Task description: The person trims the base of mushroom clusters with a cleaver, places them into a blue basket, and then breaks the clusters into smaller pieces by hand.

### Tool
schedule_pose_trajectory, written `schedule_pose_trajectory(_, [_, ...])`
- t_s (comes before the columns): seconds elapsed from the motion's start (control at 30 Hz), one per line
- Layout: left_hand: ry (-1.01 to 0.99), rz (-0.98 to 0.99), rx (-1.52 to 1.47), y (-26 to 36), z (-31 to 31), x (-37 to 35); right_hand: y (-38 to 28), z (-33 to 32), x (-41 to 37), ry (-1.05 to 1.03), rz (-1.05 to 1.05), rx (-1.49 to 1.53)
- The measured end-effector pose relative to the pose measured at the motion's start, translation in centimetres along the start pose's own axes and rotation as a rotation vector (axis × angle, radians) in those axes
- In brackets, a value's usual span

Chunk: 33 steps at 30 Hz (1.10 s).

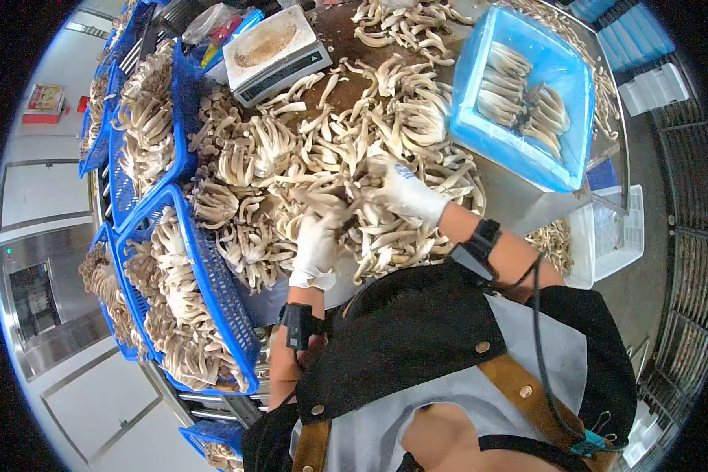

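Long-stemmed pale mushrooms with brownish caps (275, 145) lie in a heap on the metal table, some in clumps and some loose. My left hand (315, 248), in a white glove, is closed on a few mushrooms (322, 206) over the near part of the heap. Just to its right, my right hand (409, 193), also gloved, has its fingers curled in at mushrooms close to the left fingers. Motion blurs both sets of fingertips, so the exact grip is partly hidden.
A blue-lined tub (464, 102) with bundled mushrooms stands right of the heap. Behind the heap is a soiled white scale (279, 59). Blue baskets (204, 275) full of mushroom clumps line the left side. A white bin (625, 236) stands low at right.
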<state>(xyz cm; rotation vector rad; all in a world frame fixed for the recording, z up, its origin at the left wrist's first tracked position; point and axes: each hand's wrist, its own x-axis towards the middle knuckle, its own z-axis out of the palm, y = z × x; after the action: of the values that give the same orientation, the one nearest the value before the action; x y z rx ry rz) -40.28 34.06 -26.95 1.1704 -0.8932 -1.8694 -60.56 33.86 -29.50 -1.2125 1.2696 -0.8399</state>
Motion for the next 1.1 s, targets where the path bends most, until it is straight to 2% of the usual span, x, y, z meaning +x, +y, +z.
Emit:
schedule_pose_trajectory(0.07, [-0.143,-0.119,0.491,3.1,0.6,-0.5,0.5,0.6,0.3,-0.057,-0.167,-0.136])
schedule_pose_trajectory(0.13, [-0.321,0.039,0.819,1.1,0.1,-0.3,0.7,1.0,0.7,-0.157,-0.272,-0.271])
schedule_pose_trajectory(0.17, [-0.272,-0.045,0.443,-0.1,0.2,0.4,1.1,1.0,1.0,-0.109,-0.017,-0.024])
schedule_pose_trajectory(0.2, [-0.138,-0.023,0.632,0.4,-1.2,1.4,0.4,0.3,1.2,-0.099,0.027,0.180])
schedule_pose_trajectory(0.27, [-0.008,-0.178,0.041,2.7,0.2,0.9,-2.2,-0.7,0.3,-0.076,0.140,0.600])
schedule_pose_trajectory(0.3, [-0.111,-0.088,0.324,0.9,-1.4,2.1,-3.0,-0.7,0.3,-0.162,0.153,0.457])
schedule_pose_trajectory(0.37, [-0.249,-0.142,0.183,-2.1,-1.1,3.1,-1.1,0.7,1.0,-0.267,0.078,0.398])
schedule_pose_trajectory(0.4, [-0.251,-0.269,0.257,-0.7,-0.7,2.9,-0.9,0.6,1.5,-0.285,0.075,0.319])
schedule_pose_trajectory(0.47, [-0.072,-0.210,0.086,2.2,1.0,2.4,-0.4,-0.4,1.6,-0.027,0.071,0.433])
schedule_pose_trajectory(0.53, [-0.019,-0.182,0.134,3.8,-1.1,2.7,-3.8,-1.1,1.2,0.216,0.201,0.469])
schedule_pose_trajectory(0.57, [0.022,-0.082,0.231,3.6,-3.0,3.3,-2.7,-1.2,1.7,0.201,0.125,0.685])
schedule_pose_trajectory(0.6, [0.192,0.160,0.515,4.5,-3.8,3.8,0.0,-1.7,2.7,0.261,0.193,0.384])
schedule_pose_trajectory(0.63, [0.290,0.284,0.606,5.4,-5.8,5.2,0.0,-2.4,3.2,0.244,0.206,0.416])
schedule_pose_trajectory(0.7, [0.516,0.423,0.931,7.4,-10.3,8.8,-0.7,-3.1,3.7,0.158,0.202,0.544])
schedule_pose_trajectory(0.73, [0.717,0.322,1.146,7.8,-12.5,11.0,-1.0,-3.5,3.7,0.086,0.189,0.637])
schedule_pose_trajectory(0.77, [0.691,0.253,1.198,7.2,-14.8,13.4,-1.0,-3.9,4.1,-0.025,0.245,0.331])
schedule_pose_trajectory(0.83, [0.656,0.198,1.289,7.4,-16.2,15.3,-3.1,-3.6,4.3,-0.113,0.178,-0.202])
schedule_pose_trajectory(0.9, [0.646,0.180,1.389,7.4,-16.4,16.5,-2.6,-4.1,3.9,-0.144,0.103,-0.330])
schedule_pose_trajectory(0.93, [0.587,0.242,1.380,7.6,-16.7,16.4,-1.5,-3.7,4.2,-0.096,0.091,-0.367])
schedule_pose_trajectory(1.03, [0.438,0.400,1.361,7.4,-18.2,14.7,0.1,-3.2,4.5,-0.150,0.191,-0.180])
schedule_pose_trajectory(1.1, [0.473,0.455,1.454,6.4,-18.9,14.9,2.3,-2.6,5.1,-0.153,0.183,-0.114])
